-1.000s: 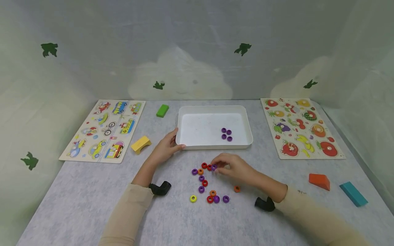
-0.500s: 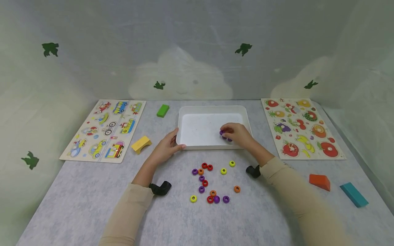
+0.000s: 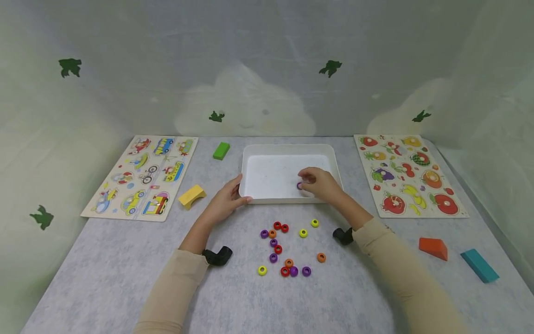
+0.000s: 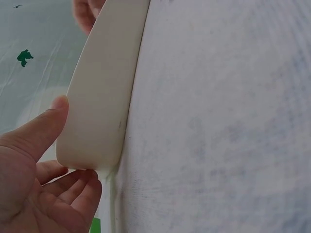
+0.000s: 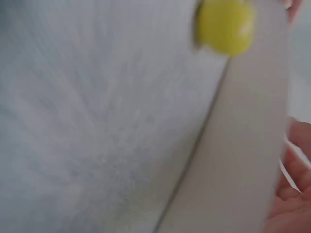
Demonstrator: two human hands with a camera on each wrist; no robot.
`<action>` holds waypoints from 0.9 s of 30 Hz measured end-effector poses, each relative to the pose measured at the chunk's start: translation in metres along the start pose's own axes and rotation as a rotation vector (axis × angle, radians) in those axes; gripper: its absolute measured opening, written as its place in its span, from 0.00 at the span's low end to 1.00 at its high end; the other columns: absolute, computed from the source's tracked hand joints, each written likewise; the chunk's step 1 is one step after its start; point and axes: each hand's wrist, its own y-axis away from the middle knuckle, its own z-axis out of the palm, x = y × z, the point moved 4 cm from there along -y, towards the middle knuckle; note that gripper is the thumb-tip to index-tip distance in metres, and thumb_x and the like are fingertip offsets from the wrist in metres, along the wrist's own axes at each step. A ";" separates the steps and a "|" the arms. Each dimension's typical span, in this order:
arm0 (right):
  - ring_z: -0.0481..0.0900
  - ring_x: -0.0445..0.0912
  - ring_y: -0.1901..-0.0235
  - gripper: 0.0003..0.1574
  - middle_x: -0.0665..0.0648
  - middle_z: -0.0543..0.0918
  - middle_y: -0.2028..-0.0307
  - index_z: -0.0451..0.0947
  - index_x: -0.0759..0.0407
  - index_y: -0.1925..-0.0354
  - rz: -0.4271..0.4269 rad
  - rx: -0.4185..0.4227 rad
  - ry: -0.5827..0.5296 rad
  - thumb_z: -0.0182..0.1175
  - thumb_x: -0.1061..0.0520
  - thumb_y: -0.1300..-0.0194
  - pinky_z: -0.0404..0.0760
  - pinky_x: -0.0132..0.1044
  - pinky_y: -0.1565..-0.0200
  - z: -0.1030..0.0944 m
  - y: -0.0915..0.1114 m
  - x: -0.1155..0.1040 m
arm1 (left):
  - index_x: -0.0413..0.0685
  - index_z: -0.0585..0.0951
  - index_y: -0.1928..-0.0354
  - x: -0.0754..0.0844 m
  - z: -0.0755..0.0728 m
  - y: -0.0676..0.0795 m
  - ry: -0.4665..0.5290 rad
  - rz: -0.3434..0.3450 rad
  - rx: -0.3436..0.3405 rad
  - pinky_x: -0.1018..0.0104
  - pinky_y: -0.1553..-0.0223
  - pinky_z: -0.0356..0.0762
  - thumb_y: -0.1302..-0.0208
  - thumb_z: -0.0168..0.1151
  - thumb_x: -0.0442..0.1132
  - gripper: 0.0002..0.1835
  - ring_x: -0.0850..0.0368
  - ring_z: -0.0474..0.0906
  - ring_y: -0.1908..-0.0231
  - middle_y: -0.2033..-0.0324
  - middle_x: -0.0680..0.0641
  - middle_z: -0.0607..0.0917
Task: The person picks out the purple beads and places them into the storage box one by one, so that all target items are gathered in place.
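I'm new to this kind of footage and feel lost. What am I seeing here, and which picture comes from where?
There is no machine: you see a person's bare left hand and right hand at a table. The wide pictures come from a camera worn on the head, looking forward and down. The other two come from wrist cameras, so they look close up and tilted; the right one is blurred.

On the table are a white tray, loose beads in several colours, a vehicle board, a fruit board and a few coloured blocks.

The left hand grips the tray's near left corner. The right hand is over the tray, with a purple bead at its fingertips; whether it is pinched isn't clear.
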 end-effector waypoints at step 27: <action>0.68 0.36 0.59 0.19 0.41 0.73 0.59 0.72 0.45 0.57 -0.289 -0.503 -0.093 0.59 0.49 0.51 0.69 0.31 0.57 0.048 0.151 -0.019 | 0.46 0.46 0.38 0.002 0.000 0.002 -0.014 -0.036 0.010 0.67 0.46 0.54 0.52 0.59 0.47 0.44 0.56 0.50 0.42 0.39 0.46 0.47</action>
